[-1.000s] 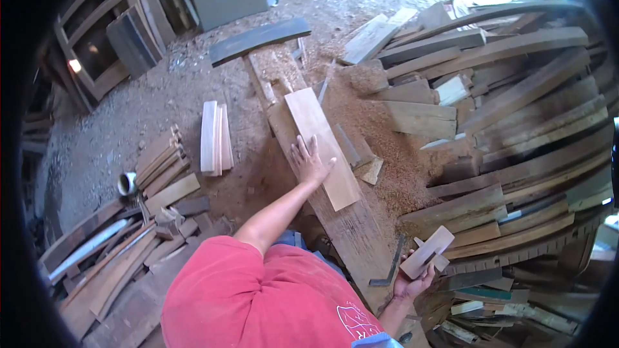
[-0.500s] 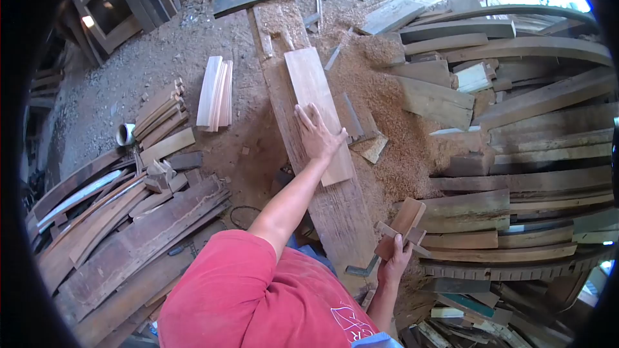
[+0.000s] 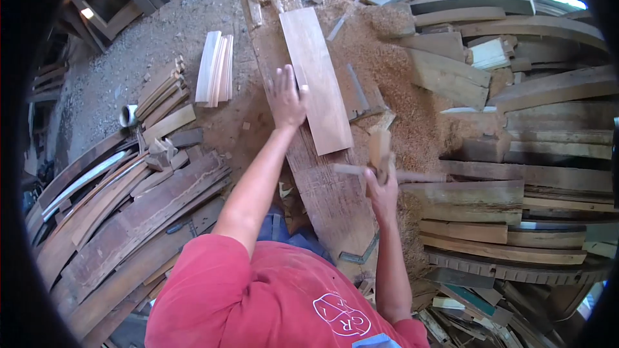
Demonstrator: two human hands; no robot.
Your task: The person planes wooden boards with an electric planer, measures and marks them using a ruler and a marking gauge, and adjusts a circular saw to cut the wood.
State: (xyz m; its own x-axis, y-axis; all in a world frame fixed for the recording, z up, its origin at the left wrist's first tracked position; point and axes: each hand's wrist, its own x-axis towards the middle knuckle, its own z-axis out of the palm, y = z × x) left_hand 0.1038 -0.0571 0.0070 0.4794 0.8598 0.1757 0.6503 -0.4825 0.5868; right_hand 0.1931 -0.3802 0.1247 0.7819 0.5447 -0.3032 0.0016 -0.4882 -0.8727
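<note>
A pale planed board (image 3: 317,84) lies lengthwise on a long, rough wooden beam (image 3: 322,203). My left hand (image 3: 288,102) is at the board's left edge, fingers extended and thumb apart; whether it touches the wood I cannot tell. In my right hand (image 3: 384,194) is what looks like a wooden marking gauge (image 3: 379,149), a block crossed by a thin bar. It is held upright beside the beam, right of the board's near end, and is blurred by motion. A dark angled metal piece (image 3: 360,254) lies at the beam's near end.
Sawdust and shavings (image 3: 393,100) cover the ground right of the beam. Stacked planks and curved timbers (image 3: 477,200) rise along the right. Thin pale strips (image 3: 215,67) stand left of the beam, and more boards (image 3: 129,238) are piled at lower left.
My left hand has moved off the board's top face to its left edge. My right hand has brought the gauge up and leftward, nearer the board. The camera view has shifted slightly.
</note>
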